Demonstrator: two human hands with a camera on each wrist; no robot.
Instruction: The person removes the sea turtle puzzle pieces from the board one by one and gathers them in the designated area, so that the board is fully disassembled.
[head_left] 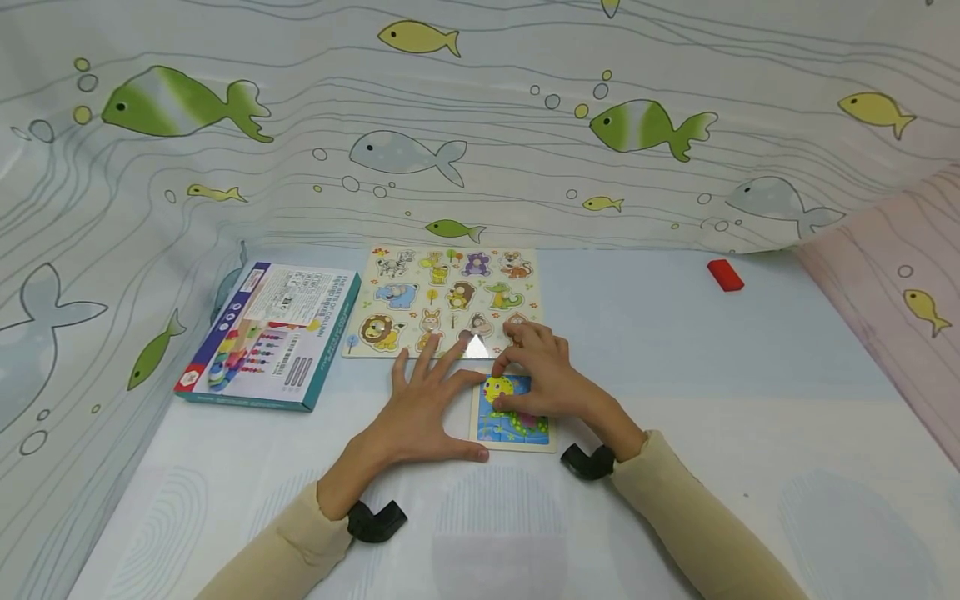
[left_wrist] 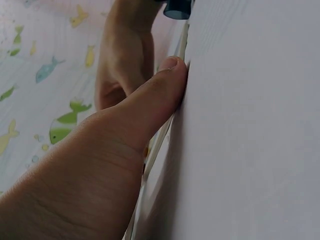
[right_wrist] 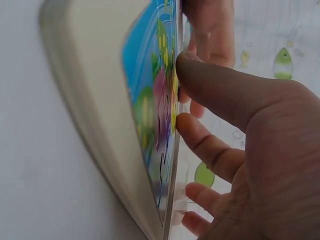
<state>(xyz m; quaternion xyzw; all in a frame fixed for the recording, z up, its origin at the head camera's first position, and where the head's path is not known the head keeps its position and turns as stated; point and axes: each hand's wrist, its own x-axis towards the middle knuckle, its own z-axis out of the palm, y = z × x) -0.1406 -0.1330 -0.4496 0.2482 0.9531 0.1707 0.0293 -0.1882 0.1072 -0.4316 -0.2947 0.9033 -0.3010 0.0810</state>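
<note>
At the near middle of the table, I see my left hand (head_left: 420, 408) spread flat beside the small puzzle (head_left: 513, 427), my right hand (head_left: 551, 377) pressing its pieces with straight fingers.

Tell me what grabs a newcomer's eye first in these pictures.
First, the two hands at the centre front of the table: the left hand lies flat beside a small colourful puzzle board, and the right hand presses on it. Behind them lies the animal peg puzzle; a red block sits far right.
</note>
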